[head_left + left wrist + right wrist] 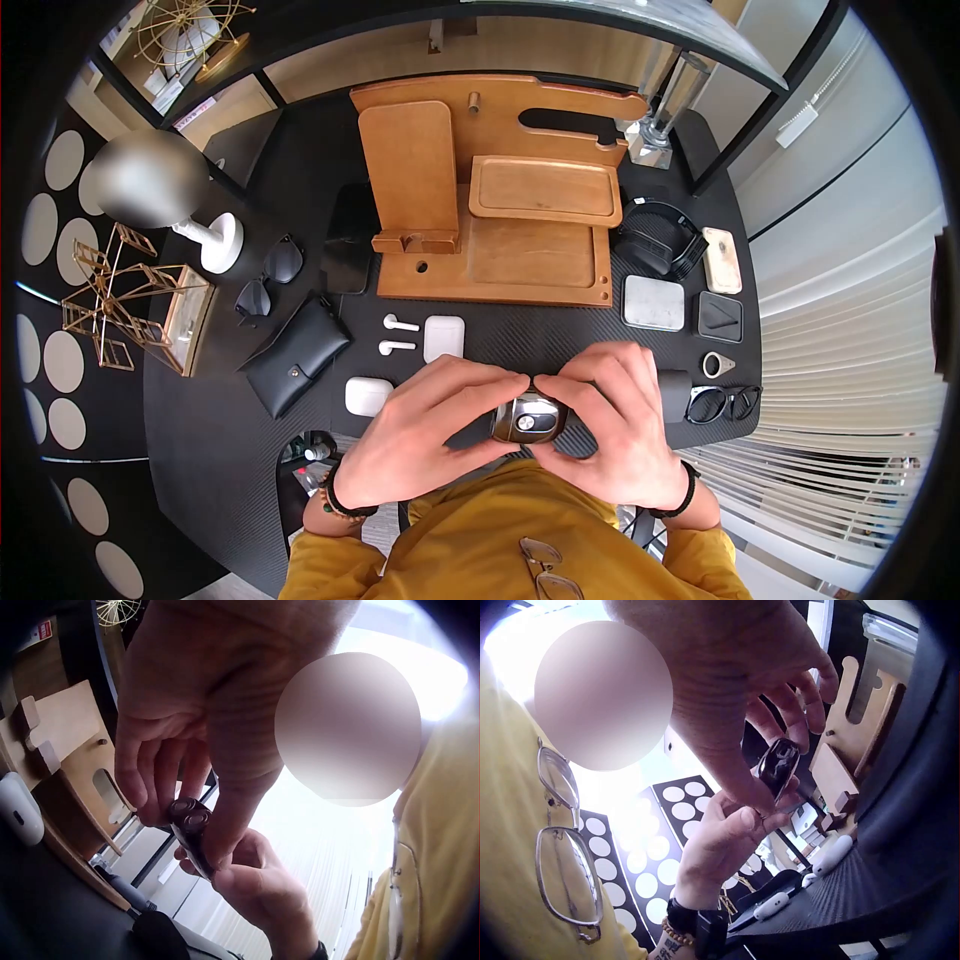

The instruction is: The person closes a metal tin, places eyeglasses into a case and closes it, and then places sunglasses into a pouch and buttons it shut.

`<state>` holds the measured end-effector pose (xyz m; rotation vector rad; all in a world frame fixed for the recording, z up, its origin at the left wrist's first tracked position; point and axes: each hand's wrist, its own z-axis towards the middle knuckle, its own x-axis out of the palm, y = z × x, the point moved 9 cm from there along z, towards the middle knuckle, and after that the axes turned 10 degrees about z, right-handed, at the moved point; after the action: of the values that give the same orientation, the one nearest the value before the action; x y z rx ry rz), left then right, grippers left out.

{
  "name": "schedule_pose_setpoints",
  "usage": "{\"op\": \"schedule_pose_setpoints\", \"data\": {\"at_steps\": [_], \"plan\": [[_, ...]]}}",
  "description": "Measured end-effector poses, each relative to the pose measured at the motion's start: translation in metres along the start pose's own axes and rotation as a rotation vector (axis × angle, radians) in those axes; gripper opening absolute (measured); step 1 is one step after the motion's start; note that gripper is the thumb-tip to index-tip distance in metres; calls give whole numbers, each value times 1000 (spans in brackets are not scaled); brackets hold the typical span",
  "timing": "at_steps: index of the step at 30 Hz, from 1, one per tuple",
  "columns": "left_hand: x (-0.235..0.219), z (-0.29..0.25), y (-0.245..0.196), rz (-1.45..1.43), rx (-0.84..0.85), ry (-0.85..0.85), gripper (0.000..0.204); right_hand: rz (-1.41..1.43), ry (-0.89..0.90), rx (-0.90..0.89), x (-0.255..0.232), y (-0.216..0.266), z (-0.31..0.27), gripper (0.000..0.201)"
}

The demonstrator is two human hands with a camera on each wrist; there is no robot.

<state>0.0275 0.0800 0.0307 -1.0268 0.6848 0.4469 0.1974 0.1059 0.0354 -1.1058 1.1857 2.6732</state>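
Between both hands, close in front of the yellow shirt, is a small glossy dark device (528, 420) with a silver panel and a round button on its face. My left hand (430, 425) pinches one end of it between thumb and fingertips. On the opposite end, my right hand (615, 425) grips with thumb and fingertips. In the left wrist view, two round ringed parts show on the end of the device (196, 819). Its other end (778, 766) looks smooth and shiny in the right wrist view. I cannot tell exactly what kind of device it is.
A wooden desk organizer (425, 280) stands at the back. White earbuds (400, 323) and white cases (444, 338) lie left of centre, beside a black pouch (298, 355) and sunglasses (270, 278). Headphones (660, 240), a silver tin (653, 302) and eyeglasses (708, 404) are at right.
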Motion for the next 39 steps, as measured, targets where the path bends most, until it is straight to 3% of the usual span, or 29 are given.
{"op": "schedule_pose_setpoints", "data": {"at_steps": [4, 12, 39], "plan": [[6, -6, 2, 15, -25, 34, 64, -1, 10, -8, 4, 0, -2, 60], [35, -26, 16, 160, -74, 247, 66, -113, 286, 61, 47, -11, -16, 63], [43, -26, 20, 209, -39, 275, 65, -151, 307, 111, 53, -18, -11, 63]]}}
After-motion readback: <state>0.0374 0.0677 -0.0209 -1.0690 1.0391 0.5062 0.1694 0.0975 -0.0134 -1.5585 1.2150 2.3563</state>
